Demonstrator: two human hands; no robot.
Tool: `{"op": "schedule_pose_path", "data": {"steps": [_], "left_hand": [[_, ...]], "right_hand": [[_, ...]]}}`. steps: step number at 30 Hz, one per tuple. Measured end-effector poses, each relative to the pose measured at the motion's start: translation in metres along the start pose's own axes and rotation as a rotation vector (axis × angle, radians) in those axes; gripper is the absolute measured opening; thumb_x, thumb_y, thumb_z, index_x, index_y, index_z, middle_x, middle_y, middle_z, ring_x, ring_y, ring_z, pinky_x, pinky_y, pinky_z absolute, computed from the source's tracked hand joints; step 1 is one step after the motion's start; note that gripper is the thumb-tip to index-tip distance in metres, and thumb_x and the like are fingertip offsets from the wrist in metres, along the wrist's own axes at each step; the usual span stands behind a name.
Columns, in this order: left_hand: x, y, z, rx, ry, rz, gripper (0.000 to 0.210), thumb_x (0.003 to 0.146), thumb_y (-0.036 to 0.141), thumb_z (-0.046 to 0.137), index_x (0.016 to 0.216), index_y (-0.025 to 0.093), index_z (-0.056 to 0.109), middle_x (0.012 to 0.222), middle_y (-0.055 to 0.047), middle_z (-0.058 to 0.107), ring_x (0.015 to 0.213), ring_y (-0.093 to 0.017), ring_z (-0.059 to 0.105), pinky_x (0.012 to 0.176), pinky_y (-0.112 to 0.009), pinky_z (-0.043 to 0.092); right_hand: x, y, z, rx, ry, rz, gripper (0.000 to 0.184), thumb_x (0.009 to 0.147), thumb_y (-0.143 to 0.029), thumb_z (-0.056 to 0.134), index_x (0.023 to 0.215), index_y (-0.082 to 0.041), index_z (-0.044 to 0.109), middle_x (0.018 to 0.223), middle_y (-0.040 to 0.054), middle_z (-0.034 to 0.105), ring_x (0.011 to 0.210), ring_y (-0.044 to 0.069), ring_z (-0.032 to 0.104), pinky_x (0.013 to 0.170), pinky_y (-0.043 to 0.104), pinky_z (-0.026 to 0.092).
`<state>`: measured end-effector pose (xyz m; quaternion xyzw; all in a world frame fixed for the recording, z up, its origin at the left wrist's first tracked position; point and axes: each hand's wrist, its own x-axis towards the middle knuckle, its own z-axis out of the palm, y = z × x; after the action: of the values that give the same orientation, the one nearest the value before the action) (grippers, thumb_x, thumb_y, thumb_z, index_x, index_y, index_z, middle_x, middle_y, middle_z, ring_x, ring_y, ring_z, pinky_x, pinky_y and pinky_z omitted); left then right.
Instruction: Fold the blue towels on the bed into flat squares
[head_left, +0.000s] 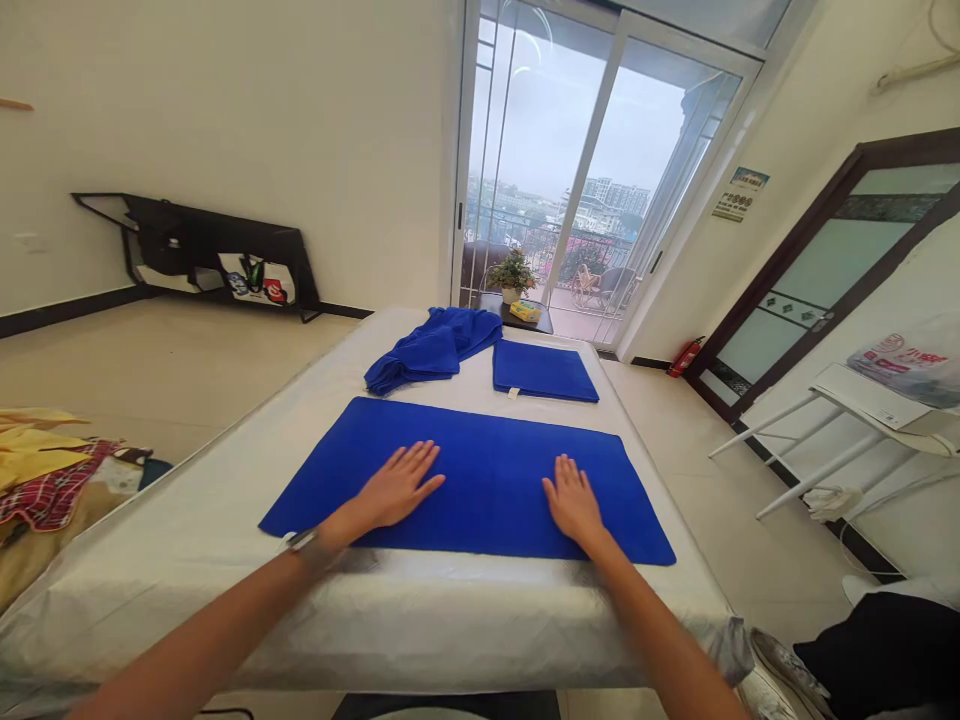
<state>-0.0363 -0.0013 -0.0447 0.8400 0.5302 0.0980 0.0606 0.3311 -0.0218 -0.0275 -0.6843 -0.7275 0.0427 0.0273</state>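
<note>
The left hand (400,487) and right hand (574,502), fingers close, thumbs out, lie flat on one blue cloth (487,490). Past its middle sit one folded cloth (546,371), one o'clock, and one rumpled heap (424,355), between eleven and twelve.

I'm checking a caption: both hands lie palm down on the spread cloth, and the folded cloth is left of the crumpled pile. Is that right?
No: the head view shows the folded cloth right of the crumpled pile. The left hand and right hand do lie palm down on the spread cloth.
</note>
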Motion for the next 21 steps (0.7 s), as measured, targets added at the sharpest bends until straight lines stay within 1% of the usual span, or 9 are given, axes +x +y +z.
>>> {"op": "schedule_pose_path", "data": {"steps": [2,5,7,9,11,14,18,20,21], "left_hand": [[-0.034,-0.045,-0.005,0.054,0.001,-0.147,0.071,0.098,0.058,0.022,0.157,0.019,0.025,0.163,-0.010,0.025,0.152,-0.028,0.019,0.122,-0.051,0.016],[-0.086,-0.104,-0.008,0.165,0.030,-0.240,0.060,0.096,0.045,0.030,0.149,0.023,0.045,0.163,-0.010,0.028,0.152,-0.033,0.016,0.119,-0.058,0.018],[-0.111,-0.126,-0.009,0.192,0.040,-0.251,0.054,0.093,0.038,0.037,0.143,0.028,0.053,0.162,-0.009,0.031,0.152,-0.035,0.016,0.118,-0.061,0.020],[-0.119,-0.129,-0.011,0.189,0.057,-0.255,0.053,0.091,0.036,0.040,0.141,0.031,0.055,0.161,-0.007,0.033,0.151,-0.036,0.017,0.117,-0.062,0.021],[-0.108,-0.109,-0.014,0.164,0.087,-0.281,0.056,0.093,0.041,0.037,0.146,0.027,0.050,0.160,-0.009,0.035,0.151,-0.036,0.019,0.118,-0.062,0.022],[-0.064,-0.040,-0.016,0.071,0.123,-0.300,0.070,0.098,0.054,0.024,0.155,0.015,0.033,0.160,-0.014,0.032,0.150,-0.033,0.025,0.119,-0.055,0.026],[-0.011,0.070,-0.008,-0.045,0.061,0.131,0.068,0.100,0.058,0.022,0.158,0.022,0.021,0.163,-0.007,0.025,0.151,-0.023,0.022,0.124,-0.043,0.018],[-0.003,0.100,-0.003,-0.066,0.017,0.317,0.067,0.101,0.058,0.023,0.159,0.027,0.013,0.164,-0.003,0.020,0.152,-0.020,0.019,0.125,-0.039,0.013],[-0.004,0.105,-0.001,-0.069,-0.006,0.366,0.066,0.101,0.058,0.023,0.159,0.028,0.011,0.165,-0.002,0.019,0.152,-0.019,0.018,0.125,-0.038,0.012]], "right_hand": [[-0.012,0.048,-0.002,-0.034,0.007,0.131,0.072,0.101,-0.050,0.015,0.157,-0.006,0.022,0.164,0.0142,0.019,0.152,0.026,0.014,0.123,0.046,0.012],[-0.027,0.105,-0.003,-0.077,0.027,0.287,0.074,0.099,-0.048,0.015,0.156,-0.002,0.023,0.164,0.0151,0.020,0.152,0.026,0.015,0.123,0.044,0.014],[-0.034,0.121,-0.006,-0.095,0.048,0.331,0.074,0.099,-0.046,0.015,0.155,0.001,0.024,0.163,0.0163,0.022,0.152,0.028,0.017,0.123,0.045,0.014],[-0.037,0.114,-0.010,-0.110,0.095,0.323,0.073,0.098,-0.044,0.015,0.154,0.001,0.027,0.162,0.0177,0.024,0.152,0.028,0.018,0.123,0.046,0.012],[-0.038,0.083,-0.014,-0.111,0.135,0.247,0.072,0.099,-0.043,0.013,0.155,0.000,0.028,0.161,0.0174,0.025,0.152,0.028,0.017,0.123,0.046,0.010],[-0.037,0.005,-0.015,-0.045,0.109,0.017,0.068,0.101,-0.043,0.010,0.156,-0.007,0.028,0.162,0.0117,0.025,0.152,0.025,0.016,0.124,0.044,0.010],[-0.036,-0.089,-0.008,0.100,0.014,-0.258,0.066,0.103,-0.046,0.011,0.158,-0.012,0.023,0.164,0.0073,0.019,0.152,0.022,0.014,0.124,0.043,0.013],[-0.037,-0.104,-0.004,0.128,-0.030,-0.300,0.066,0.103,-0.047,0.012,0.158,-0.011,0.023,0.164,0.0080,0.016,0.153,0.022,0.012,0.124,0.043,0.011],[-0.037,-0.102,-0.002,0.129,-0.043,-0.297,0.067,0.103,-0.048,0.013,0.158,-0.011,0.022,0.164,0.0082,0.016,0.153,0.022,0.011,0.124,0.043,0.011]]}}
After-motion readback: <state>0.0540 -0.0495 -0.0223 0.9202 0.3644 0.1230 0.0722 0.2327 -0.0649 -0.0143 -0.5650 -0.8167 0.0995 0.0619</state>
